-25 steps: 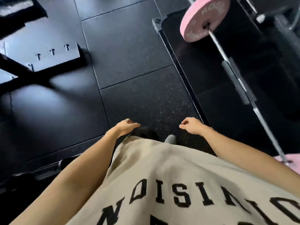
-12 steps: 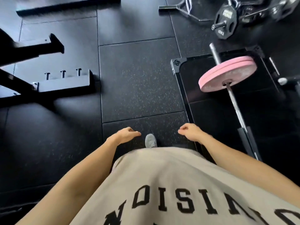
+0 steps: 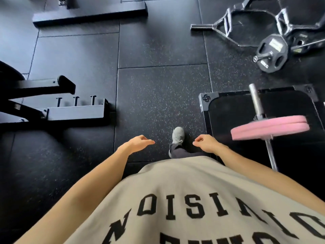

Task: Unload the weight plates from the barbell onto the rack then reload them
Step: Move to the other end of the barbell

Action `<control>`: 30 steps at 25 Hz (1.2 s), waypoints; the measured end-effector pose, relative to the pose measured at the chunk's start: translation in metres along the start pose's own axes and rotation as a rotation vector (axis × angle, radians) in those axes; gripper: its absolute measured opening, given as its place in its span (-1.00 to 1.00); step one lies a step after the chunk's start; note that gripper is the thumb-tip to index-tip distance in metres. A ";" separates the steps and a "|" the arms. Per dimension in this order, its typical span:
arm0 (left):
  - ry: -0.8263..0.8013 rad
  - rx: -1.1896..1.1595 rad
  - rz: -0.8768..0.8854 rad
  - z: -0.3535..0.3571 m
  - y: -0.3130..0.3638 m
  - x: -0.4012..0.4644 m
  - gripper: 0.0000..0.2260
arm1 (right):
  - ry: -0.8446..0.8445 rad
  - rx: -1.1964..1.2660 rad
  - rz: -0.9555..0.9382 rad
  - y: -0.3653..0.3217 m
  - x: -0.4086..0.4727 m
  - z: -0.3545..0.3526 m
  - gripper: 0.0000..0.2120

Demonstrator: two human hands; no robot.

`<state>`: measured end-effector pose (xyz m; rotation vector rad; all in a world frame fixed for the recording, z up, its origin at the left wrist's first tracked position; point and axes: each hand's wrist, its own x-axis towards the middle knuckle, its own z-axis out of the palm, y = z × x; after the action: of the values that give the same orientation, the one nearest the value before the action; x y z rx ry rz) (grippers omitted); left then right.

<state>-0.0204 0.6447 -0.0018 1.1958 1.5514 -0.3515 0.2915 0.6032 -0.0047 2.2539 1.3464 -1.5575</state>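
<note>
Both hands hang loosely curled, holding nothing — left hand (image 3: 139,144), right hand (image 3: 207,143) — near 2 pink plates (image 3: 270,127) on the barbell (image 3: 255,101).

Cool daylight from the left; wide-angle bending at edges; motion-blurred pink plates (image 3: 270,127)

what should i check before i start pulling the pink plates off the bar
1. Left hand free: ok, it holds nothing.
2. Right hand free: ok, loosely curled, holds nothing.
3. Pink plates within reach: cannot tell; they sit to the right, neither hand touches them.
4. Collar on the bar outside the plates: cannot tell, something sits at the hub but it is blurred.
5. Floor path to the plates: ok, only the shoe on bare mat.
6. Rack pegs free: ok, the three visible carry nothing.
</note>
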 end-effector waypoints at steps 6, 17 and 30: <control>0.145 -0.101 -0.033 -0.123 0.076 0.066 -0.51 | -0.050 -0.179 -0.101 -0.120 0.109 -0.142 -0.71; 0.124 -0.203 -0.090 -0.348 0.148 0.227 -0.54 | -0.135 -0.320 -0.087 -0.349 0.314 -0.265 -0.69; 0.174 -0.381 -0.134 -0.683 0.198 0.367 -0.51 | -0.145 -0.461 -0.232 -0.685 0.540 -0.364 -0.75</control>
<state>-0.2059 1.4231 0.0009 0.8448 1.7593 -0.0325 0.1245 1.5334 0.0037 1.7314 1.7550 -1.2663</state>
